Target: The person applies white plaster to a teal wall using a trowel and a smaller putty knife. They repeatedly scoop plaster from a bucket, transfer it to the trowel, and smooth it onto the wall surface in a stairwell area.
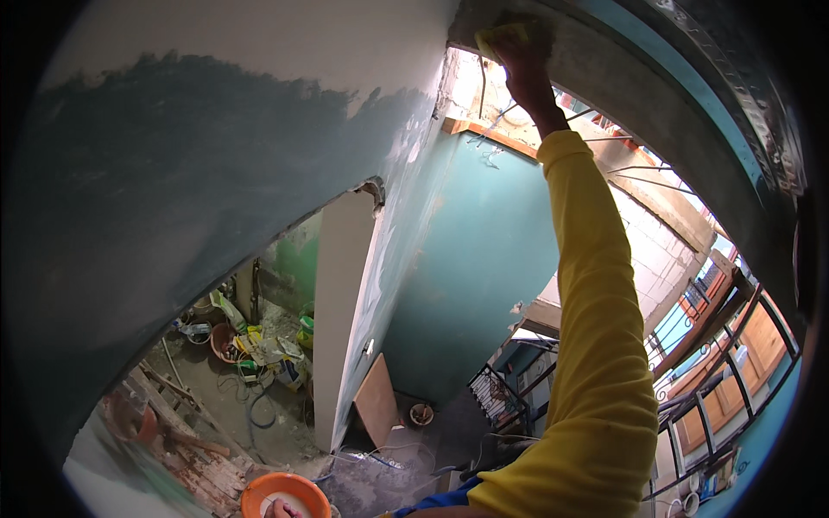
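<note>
My right hand (522,65), at the end of a raised yellow sleeve, presses a yellow sponge (494,39) against the grey underside of a concrete beam (604,65). The fingers are closed around the sponge, and the surface about it is darker. Low in the picture, an orange bucket (318,494) with pale contents comes partly into view. Over its near rim show a few fingers of my left hand (281,509), closed on the rim; the rest of that hand is cut off by the lower edge.
A wall with dark grey patches (173,164) fills the left, ending in a slanted edge. Below lie a cluttered floor with bags and pails (250,345), wooden planks (194,466), a leaning board (376,404) and a small pot (421,415). Black metal railings (717,414) stand at right.
</note>
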